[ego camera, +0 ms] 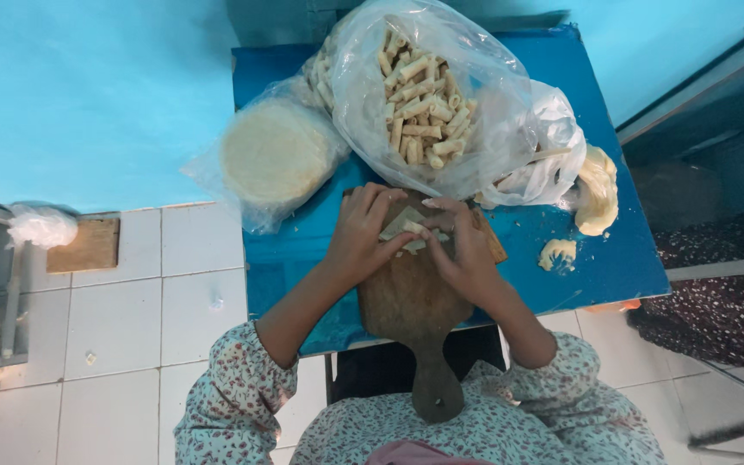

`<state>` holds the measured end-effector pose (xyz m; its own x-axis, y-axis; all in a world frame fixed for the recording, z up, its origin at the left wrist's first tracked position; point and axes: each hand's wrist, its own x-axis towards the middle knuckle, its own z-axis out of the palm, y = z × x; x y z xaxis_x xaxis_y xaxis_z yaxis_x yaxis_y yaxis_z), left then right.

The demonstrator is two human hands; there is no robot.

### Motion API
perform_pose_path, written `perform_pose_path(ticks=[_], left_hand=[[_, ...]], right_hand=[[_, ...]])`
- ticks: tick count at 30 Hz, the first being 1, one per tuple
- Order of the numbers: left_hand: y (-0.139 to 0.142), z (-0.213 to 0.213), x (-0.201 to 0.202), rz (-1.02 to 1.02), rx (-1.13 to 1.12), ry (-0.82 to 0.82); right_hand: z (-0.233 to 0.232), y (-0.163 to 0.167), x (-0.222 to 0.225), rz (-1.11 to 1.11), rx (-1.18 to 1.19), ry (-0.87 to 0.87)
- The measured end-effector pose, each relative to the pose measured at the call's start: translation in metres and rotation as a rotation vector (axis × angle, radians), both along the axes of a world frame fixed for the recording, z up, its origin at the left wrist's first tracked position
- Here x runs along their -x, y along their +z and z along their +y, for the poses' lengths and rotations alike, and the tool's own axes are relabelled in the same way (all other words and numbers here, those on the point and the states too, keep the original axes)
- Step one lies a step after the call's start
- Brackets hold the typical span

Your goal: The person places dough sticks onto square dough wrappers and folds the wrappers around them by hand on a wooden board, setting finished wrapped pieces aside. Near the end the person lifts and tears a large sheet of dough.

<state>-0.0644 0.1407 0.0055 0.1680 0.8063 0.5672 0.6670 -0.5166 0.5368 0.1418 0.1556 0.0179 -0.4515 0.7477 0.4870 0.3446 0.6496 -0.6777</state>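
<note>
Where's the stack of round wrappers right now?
Head view: the stack of round wrappers, in a clear bag, lies at the blue table's upper-left corner, left of the bag of rolls.

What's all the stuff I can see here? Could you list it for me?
pastry sheet: one, pale, on the board under both hands
wooden board: one, brown, paddle-shaped, on the table's near edge
table: one, blue, small
bag of rolls: one, clear, many pale rolled pieces, table's far side
bag of round sheets: one, clear, pale stack, table's left side
dough lumps: two, yellowish, table's right side
wood block: one, brown, on the white floor tiles at left
left hand: folding the sheet
right hand: folding the sheet
</note>
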Motion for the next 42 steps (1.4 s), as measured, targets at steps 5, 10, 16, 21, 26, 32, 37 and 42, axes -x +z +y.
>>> perform_pose_path(ticks=[5, 10, 16, 21, 26, 32, 37, 42], left_hand=[[0.005, -0.002, 0.000, -0.015, -0.015, -0.072], [-0.005, 0.002, 0.003, 0.009, -0.036, -0.053], [-0.021, 0.006, 0.004, 0.200, 0.076, 0.113], [-0.023, -0.005, -0.009, 0.383, 0.227, 0.263], [-0.022, -0.008, -0.011, 0.366, 0.281, 0.210], [-0.023, -0.009, -0.010, 0.289, 0.228, 0.156], [-0.020, -0.011, -0.011, 0.177, 0.233, 0.096], [-0.017, -0.010, -0.009, 0.058, 0.255, 0.052]], right_hand=[[0.006, 0.054, -0.023, -0.334, 0.404, 0.036], [0.024, 0.086, -0.030, 0.147, 0.028, -0.138], [0.069, 0.075, -0.068, 0.047, -0.134, -0.561], [0.099, 0.026, -0.108, -0.471, -0.129, -0.680], [0.116, -0.019, -0.108, -0.271, 0.060, -0.661], [0.117, -0.026, -0.102, -0.376, -0.242, -0.727], [0.116, -0.026, -0.102, -0.394, -0.213, -0.721], [0.112, -0.022, -0.099, -0.236, -0.205, -0.673]])
